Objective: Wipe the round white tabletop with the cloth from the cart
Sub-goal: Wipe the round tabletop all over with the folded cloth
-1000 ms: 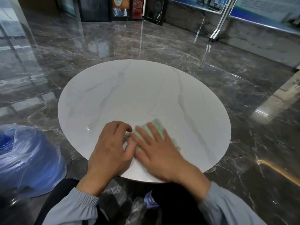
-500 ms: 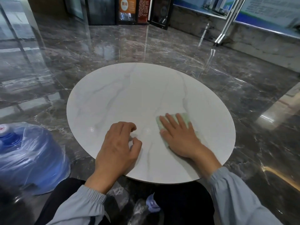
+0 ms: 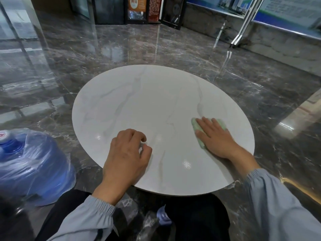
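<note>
The round white marble-veined tabletop [image 3: 147,105] fills the middle of the head view. A folded pale green cloth [image 3: 196,126] lies flat on its right side, mostly covered by my right hand [image 3: 215,138], which presses on it with straight fingers. My left hand [image 3: 126,155] rests on the near left part of the top, its fingers loosely curled and holding nothing. The two hands are well apart.
A blue water jug [image 3: 29,164] wrapped in clear plastic stands on the floor at the near left, close to the table's edge. Glossy dark marble floor [image 3: 173,49] surrounds the table. Display boards and a metal frame leg [image 3: 243,23] stand at the back.
My right hand has slid the cloth from the near centre, beside the left hand, out to the right side of the tabletop. The left hand has stayed in place.
</note>
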Demonstrator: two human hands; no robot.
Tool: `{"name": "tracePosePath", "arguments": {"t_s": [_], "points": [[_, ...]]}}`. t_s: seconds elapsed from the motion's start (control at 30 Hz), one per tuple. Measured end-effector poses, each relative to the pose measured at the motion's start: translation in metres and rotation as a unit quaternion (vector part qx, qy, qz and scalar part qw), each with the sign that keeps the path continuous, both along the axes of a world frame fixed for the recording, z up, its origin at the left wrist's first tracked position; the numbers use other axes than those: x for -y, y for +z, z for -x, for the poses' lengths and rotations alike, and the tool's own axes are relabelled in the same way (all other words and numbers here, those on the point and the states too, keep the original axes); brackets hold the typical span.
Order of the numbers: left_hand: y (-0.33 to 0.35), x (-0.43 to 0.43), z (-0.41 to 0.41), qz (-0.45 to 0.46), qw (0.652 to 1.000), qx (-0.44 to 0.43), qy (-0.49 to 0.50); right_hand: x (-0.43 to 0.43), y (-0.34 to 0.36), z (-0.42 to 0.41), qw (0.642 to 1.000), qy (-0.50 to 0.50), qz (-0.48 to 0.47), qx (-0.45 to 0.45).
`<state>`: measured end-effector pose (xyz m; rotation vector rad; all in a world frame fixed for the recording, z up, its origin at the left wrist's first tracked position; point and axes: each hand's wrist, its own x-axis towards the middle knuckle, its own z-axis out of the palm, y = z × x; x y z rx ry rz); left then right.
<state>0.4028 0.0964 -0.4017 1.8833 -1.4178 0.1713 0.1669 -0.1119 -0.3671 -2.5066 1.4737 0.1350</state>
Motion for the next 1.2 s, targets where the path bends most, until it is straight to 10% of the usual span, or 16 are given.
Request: {"name": "tracePosePath", "arguments": {"t_s": [0.33, 0.63, 0.93, 1.2], "points": [[-0.001, 0.001, 0.000, -0.017, 1.000, -0.011, 0.005, -0.153, 0.010, -0.035, 0.949, 0.313, -0.025, 0.014], [0.000, 0.002, -0.001, -0.016, 1.000, -0.013, 0.005, 0.021, -0.002, -0.028, 1.000, -0.002, 0.007, -0.012], [0.003, -0.001, 0.000, -0.030, 0.999, -0.037, 0.004, -0.156, 0.005, -0.048, 0.946, 0.324, -0.016, 0.003], [0.005, 0.000, -0.001, -0.023, 0.999, -0.034, 0.009, -0.090, 0.001, -0.037, 0.982, 0.186, -0.012, 0.039]]}}
